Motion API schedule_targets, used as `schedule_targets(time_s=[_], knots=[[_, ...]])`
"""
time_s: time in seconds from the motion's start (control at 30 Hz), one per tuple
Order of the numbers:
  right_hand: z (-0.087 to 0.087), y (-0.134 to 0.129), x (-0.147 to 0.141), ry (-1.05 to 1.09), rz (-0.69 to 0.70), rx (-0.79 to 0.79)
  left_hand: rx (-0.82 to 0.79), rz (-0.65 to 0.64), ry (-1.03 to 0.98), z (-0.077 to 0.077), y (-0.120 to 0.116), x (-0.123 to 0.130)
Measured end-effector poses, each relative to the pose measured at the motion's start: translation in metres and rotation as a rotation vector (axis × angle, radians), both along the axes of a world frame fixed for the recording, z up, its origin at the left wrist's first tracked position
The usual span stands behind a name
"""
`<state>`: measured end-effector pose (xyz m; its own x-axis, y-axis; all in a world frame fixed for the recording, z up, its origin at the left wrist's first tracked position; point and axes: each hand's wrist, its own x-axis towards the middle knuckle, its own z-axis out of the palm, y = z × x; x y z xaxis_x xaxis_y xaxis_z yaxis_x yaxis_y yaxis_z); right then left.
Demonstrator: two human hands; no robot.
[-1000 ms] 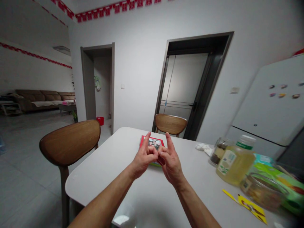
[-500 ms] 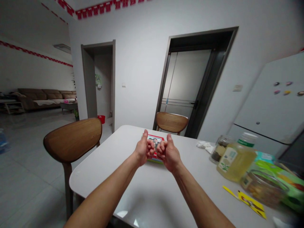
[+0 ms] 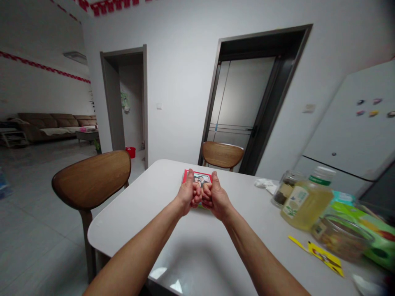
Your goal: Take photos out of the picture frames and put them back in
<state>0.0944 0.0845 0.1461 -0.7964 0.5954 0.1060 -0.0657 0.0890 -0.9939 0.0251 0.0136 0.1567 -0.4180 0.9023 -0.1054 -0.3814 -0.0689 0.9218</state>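
My left hand [image 3: 187,193] is held out over the table with its fingers curled into a fist and its thumb pointing up. Mirroring it, my right hand [image 3: 216,195] is also a fist with the thumb raised. Their knuckles meet or nearly meet, and no object shows in either. Just behind them is a red-edged, box-like item [image 3: 185,176] with a picture of people on its face. The hands cover much of it, and a bit of green shows at its lower edge.
On the white table [image 3: 132,218], to the right, stand a bottle of yellow liquid [image 3: 304,205], a dark-filled jar [image 3: 285,191], a clear container [image 3: 339,238], a green package [image 3: 381,240] and a torn yellow wrapper [image 3: 325,257]. Wooden chairs stand at left [image 3: 95,179] and at the far side [image 3: 222,155].
My two fists have come closer together, narrowing the gap between their knuckles. Both thumbs stay raised. The camera view has shifted slightly, and more of the red-edged item's upper left shows.
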Motion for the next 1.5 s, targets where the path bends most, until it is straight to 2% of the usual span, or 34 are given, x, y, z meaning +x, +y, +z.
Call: schedule_targets(time_s=[0.1, 0.17, 0.27, 0.37, 0.47, 0.57, 0.63, 0.67, 0.73, 0.77, 0.83, 0.9, 0.97, 1.07, 1.17, 1.27, 1.4, 1.5], knots=[[-0.017, 0.014, -0.009, -0.179, -0.197, 0.433, -0.061, 0.075, -0.008, -0.021, 0.002, -0.008], [-0.030, 0.027, -0.014, -0.227, -0.280, 0.581, -0.113, 0.144, -0.023, -0.042, 0.002, -0.014], [-0.047, 0.044, -0.017, -0.265, -0.293, 0.749, -0.165, 0.236, -0.065, -0.076, -0.001, -0.022], [-0.059, 0.046, -0.016, -0.304, -0.220, 0.892, -0.147, 0.315, -0.088, -0.099, -0.002, -0.026], [-0.069, 0.027, -0.010, -0.304, -0.128, 0.981, -0.048, 0.381, -0.073, -0.107, 0.000, -0.023], [-0.074, 0.002, 0.003, -0.296, -0.049, 1.021, 0.097, 0.469, -0.025, -0.103, -0.001, -0.012], [-0.072, -0.008, 0.016, -0.239, -0.112, 0.931, 0.164, 0.513, 0.024, -0.096, -0.008, 0.000], [-0.068, -0.011, 0.023, -0.184, -0.189, 0.817, 0.183, 0.518, 0.039, -0.091, -0.015, 0.008], [-0.058, -0.014, 0.038, -0.032, -0.332, 0.450, 0.212, 0.482, 0.151, -0.079, -0.033, 0.026], [-0.053, -0.015, 0.046, 0.047, -0.349, 0.228, 0.236, 0.438, 0.234, -0.073, -0.044, 0.035], [-0.044, -0.018, 0.062, 0.165, -0.265, -0.176, 0.320, 0.273, 0.811, -0.063, -0.066, 0.052], [-0.042, -0.024, 0.076, 0.207, -0.140, -0.463, 0.404, 0.153, 1.320, -0.061, -0.085, 0.066], [-0.048, -0.030, 0.086, 0.177, -0.065, -0.607, 0.423, 0.102, 1.675, -0.067, -0.096, 0.076], [-0.067, -0.032, 0.089, 0.101, -0.003, -0.630, 0.362, 0.116, 1.916, -0.089, -0.097, 0.084], [-0.086, -0.022, 0.084, 0.017, -0.014, -0.486, 0.277, 0.128, 1.953, -0.111, -0.090, 0.086], [-0.102, -0.003, 0.077, -0.125, -0.130, -0.162, 0.163, 0.056, 1.900, -0.125, -0.082, 0.085], [-0.123, 0.014, 0.071, -0.368, -0.350, 0.437, 0.020, -0.106, 1.739, -0.129, -0.075, 0.089], [-0.133, 0.016, 0.069, -0.450, -0.401, 0.718, 0.001, -0.180, 1.580, -0.125, -0.073, 0.089]])
